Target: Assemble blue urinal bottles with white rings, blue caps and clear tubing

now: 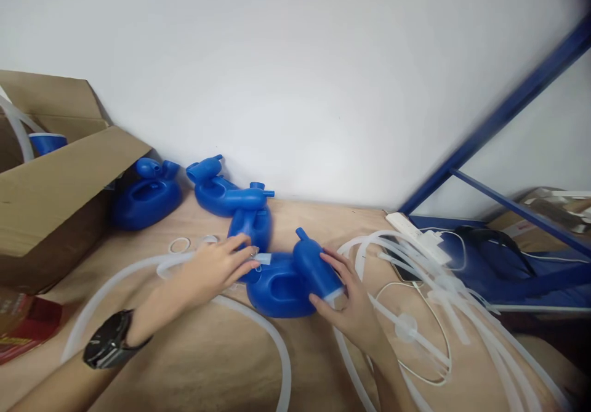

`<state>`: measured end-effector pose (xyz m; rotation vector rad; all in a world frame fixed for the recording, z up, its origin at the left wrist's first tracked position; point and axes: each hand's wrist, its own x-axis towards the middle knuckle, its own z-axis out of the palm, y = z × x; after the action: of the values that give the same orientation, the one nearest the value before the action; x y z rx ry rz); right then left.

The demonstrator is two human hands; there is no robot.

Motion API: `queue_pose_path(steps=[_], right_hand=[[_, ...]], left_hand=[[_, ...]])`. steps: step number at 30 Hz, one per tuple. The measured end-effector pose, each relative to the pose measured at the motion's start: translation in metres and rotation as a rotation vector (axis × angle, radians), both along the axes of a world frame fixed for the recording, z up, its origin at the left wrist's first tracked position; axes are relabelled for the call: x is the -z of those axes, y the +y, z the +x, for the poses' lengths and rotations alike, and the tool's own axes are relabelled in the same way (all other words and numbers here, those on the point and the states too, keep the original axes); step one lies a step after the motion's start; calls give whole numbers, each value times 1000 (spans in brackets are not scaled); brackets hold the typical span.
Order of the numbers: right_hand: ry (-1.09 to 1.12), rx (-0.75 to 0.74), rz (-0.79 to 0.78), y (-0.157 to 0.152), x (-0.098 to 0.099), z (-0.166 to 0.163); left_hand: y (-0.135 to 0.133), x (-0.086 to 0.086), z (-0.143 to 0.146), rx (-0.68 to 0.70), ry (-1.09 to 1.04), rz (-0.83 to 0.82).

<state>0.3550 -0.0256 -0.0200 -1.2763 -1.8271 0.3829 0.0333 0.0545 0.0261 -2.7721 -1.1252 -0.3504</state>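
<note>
My left hand (pixel 224 263), with a black watch on its wrist, pinches the end of a translucent hose (pixel 264 258). That end points right, above the left side of a blue plastic bottle (pixel 272 295). The bottle has a hole through its body, a bent thick neck and a small spout (pixel 301 234). My right hand (pixel 348 298) wraps the neck near its pale-rimmed mouth, thumb below and fingers behind. Just past my left hand stands another blue bottle (pixel 258 224), partly covered by my fingers. A pale ring (pixel 179 245) lies to the left.
More blue bottles (pixel 148 202) (pixel 217 193) stand along the wall. An open cardboard box (pixel 55 190) is at the left, a red box (pixel 32 326) below it. Coiled hoses (pixel 480 332), a power strip (pixel 418 236), a phone (pixel 401 261) and a white cable crowd the right, beside a blue metal frame (pixel 498 107).
</note>
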Motion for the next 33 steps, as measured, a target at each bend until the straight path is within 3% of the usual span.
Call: queue_pose_path(steps=[5,9,12,18,27,33], right_hand=[[-102,-125,-1,-11,-12,5],[-136,-331,-7,-23,-24,21],[-20,-358,31,-21,-32,31],[242,-152,54,8,-38,20],[341,-180,119,15,-49,9],[279,-197,201,14,-66,5]], left_hand=[[2,30,13,80,-3,280],[8,36,11,13,-39,328],[9,34,10,47,-44,338],[1,14,11,102,-169,399],[-5,-25,8,268,-339,418],[-8,-38,12,248,-372,398]])
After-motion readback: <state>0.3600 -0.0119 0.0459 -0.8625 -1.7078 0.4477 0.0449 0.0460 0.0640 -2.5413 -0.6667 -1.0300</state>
